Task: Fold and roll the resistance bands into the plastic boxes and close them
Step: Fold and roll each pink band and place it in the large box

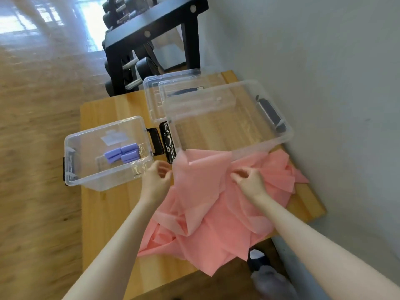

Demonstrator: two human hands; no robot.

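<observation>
**Both hands on the pink bands, boxes open**

Centre of the frame: a heap of pink bands (207,215), spread loose and crumpled over the near part of a wooden table (104,208), with one corner hanging past the lower edge at bottom centre and other ends fanning out toward the right edge of the table.

Left hand (157,180) at the heap's upper left edge, fingers curled, thumb and fingertips drawn together at the edge of a raised fold; whether actually pinching the band cannot be told. Right hand (251,181) on top of the heap right of centre, fingers curled, thumb and forefinger pinching a gathered pleat of the pink material.

Just above the hands, upper centre-right: a large clear box (279,135), lid off, with dark latches at its ends and its near rim touching or overlapping the top of the heap. Behind it, higher in the frame, a clear lid (149,98) lying flat.

Left of centre: a small clear box (71,148), also without a lid, holding several rolled purple bands (122,154) packed side by side toward its right half, plus a pale label on its floor. Near corner just beside the left hand.

Top of the frame: a black dumbbell rack (151,33) against a grey wall (324,61). Bottom right: a foot in a dark shoe (258,259) on the floor.
</observation>
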